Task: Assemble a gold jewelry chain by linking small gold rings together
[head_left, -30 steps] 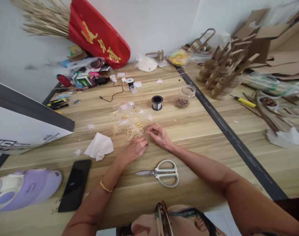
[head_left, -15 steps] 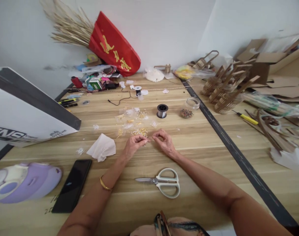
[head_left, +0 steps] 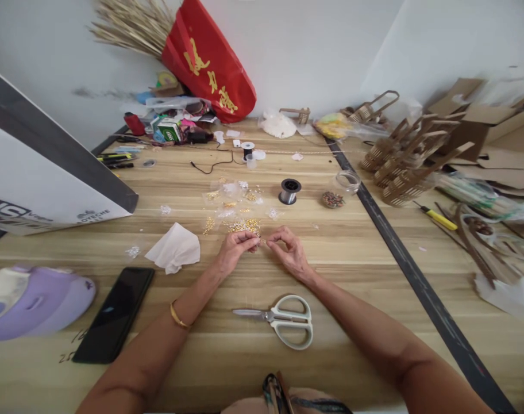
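Note:
My left hand [head_left: 236,250] and my right hand [head_left: 288,248] meet fingertip to fingertip at the middle of the wooden table [head_left: 357,270], each pinched on something too small to make out. They sit just in front of a pile of tiny gold beads [head_left: 245,225]. More beads lie in small clear bags [head_left: 230,192] beyond. A spool of thin wire [head_left: 289,191] stands behind my right hand. White-handled scissors [head_left: 279,319] lie closed between my forearms.
A crumpled white tissue [head_left: 174,249], a black phone [head_left: 114,313] and a purple helmet-like thing [head_left: 33,299] lie at left. A white and black box [head_left: 42,172] stands far left. A dish of coloured beads [head_left: 332,199], wooden baskets [head_left: 400,164] and cardboard fill the right.
My left hand lifted off the bead pile and turned, and both hands drew together into a pinch. The view tilted up and shifted slightly.

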{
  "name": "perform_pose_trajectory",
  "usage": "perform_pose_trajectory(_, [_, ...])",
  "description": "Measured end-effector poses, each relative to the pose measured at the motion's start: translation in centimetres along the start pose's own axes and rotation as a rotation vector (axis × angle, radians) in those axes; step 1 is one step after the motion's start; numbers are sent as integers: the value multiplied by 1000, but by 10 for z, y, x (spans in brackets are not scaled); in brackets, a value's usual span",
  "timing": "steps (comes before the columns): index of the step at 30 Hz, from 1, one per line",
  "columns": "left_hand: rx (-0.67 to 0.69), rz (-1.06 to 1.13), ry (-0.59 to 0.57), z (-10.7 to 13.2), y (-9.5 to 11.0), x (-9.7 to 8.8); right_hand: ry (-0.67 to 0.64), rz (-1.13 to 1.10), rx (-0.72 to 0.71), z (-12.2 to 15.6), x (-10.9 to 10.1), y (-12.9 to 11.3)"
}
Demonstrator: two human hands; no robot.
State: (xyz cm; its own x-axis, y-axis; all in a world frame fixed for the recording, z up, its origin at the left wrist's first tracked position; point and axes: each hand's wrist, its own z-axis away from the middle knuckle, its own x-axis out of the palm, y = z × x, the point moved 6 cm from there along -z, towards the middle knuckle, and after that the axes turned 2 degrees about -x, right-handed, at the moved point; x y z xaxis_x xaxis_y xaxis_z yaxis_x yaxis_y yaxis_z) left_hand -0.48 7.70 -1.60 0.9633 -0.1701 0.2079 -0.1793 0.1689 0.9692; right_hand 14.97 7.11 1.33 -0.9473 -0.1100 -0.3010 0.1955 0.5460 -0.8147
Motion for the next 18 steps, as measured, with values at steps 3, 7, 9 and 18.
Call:
perform_pose_trajectory(3, [-15, 23, -3, 1, 1, 2, -7, 13, -7, 0, 1, 1])
perform_pose_trajectory(7, [-30, 41, 13, 3, 2, 4, -30, 26, -12, 1, 2, 2])
perform_pose_trajectory(9, [-31, 46, 17, 3, 3, 5, -33, 23, -16, 1, 3, 2])
perform_pose_trajectory(18, [-33, 41, 6, 2, 1, 6, -28, 15, -28, 2, 2, 1])
